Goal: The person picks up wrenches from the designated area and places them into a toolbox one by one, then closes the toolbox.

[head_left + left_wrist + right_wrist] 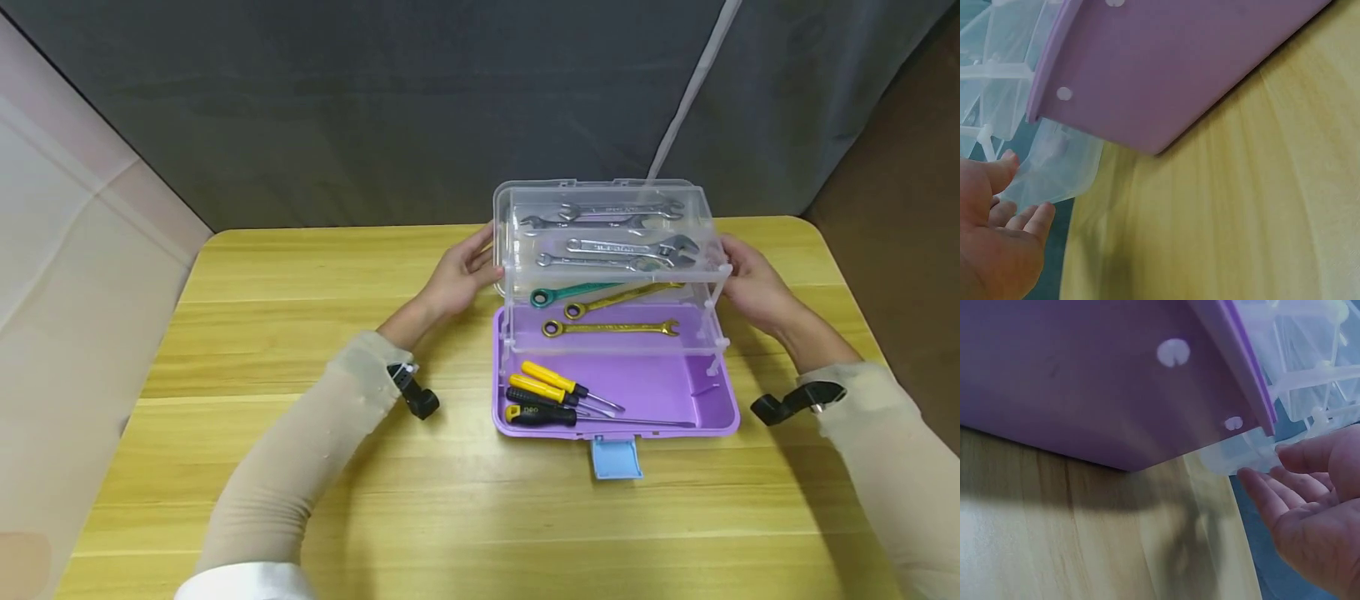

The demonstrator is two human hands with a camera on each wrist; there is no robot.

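A purple toolbox [630, 392] stands with its clear lid [501, 208] tipped back behind it and its clear trays [615, 343] raised. My left hand [461, 273] holds the lid's left side, thumb in front, some fingers hidden behind the plastic. At the other side, my right hand [753, 279] holds the lid's right edge; its fingertips are partly hidden in the head view. Both wrist views show clear plastic between thumb and fingers. Silver wrenches [622, 247], a green wrench [570, 292] and gold wrenches [611, 328] lie in the trays. Yellow-handled screwdrivers [551, 377] and a black-handled screwdriver [543, 415] lie in the base.
A blue latch [617, 459] hangs down from the box's front. The wooden table [262, 358] reaches back to a dark grey curtain [337, 117]. White cloth [82, 250] hangs on the left. Small black wrist cameras sit on both sleeves.
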